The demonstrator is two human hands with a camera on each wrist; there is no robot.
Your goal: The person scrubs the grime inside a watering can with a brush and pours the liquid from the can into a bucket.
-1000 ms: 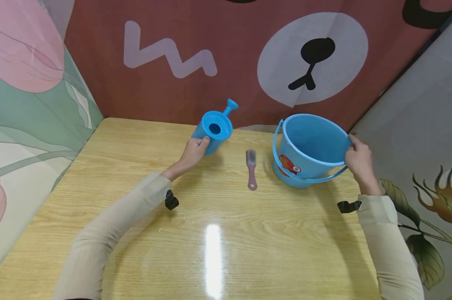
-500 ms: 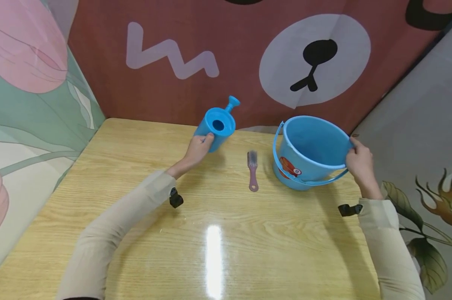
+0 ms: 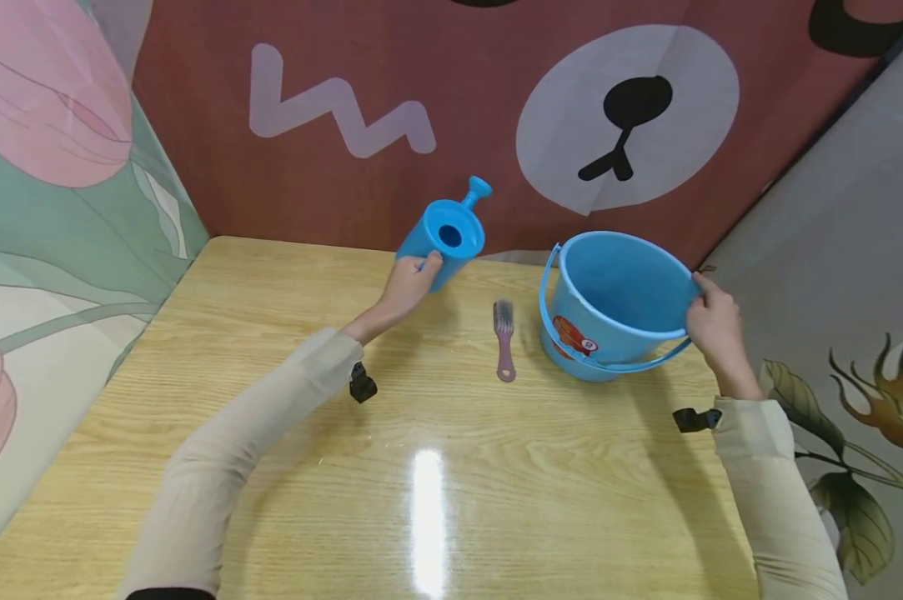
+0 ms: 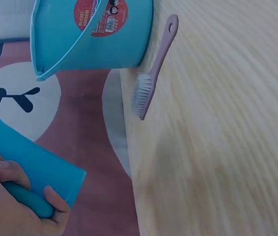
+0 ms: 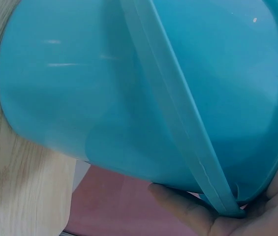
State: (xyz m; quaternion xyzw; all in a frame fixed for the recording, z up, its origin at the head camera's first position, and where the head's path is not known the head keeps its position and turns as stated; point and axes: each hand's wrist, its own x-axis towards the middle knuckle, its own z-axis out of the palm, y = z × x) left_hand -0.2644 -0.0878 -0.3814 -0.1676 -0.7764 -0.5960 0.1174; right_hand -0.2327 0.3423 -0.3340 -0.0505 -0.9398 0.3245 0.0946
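A blue watering can is held off the table by its handle in my left hand. Its round top opening faces up toward the head camera and its spout points away to the back right. In the left wrist view, the fingers curl round the can's handle. My right hand grips the rim of a light blue bucket at its right side. The bucket stands on the table, its handle hanging down in front. Between can and bucket lies a purple brush, bristles toward the back.
The wooden table ends at the back against a reddish-brown cloth with a bear's face. A flowered cloth hangs along the right side, close to my right arm. Small crumbs lie near the table's middle.
My left hand has lifted the watering can and carried it a little to the right. My right hand stays on the bucket's rim, and the bucket has hardly moved. The brush lies still.
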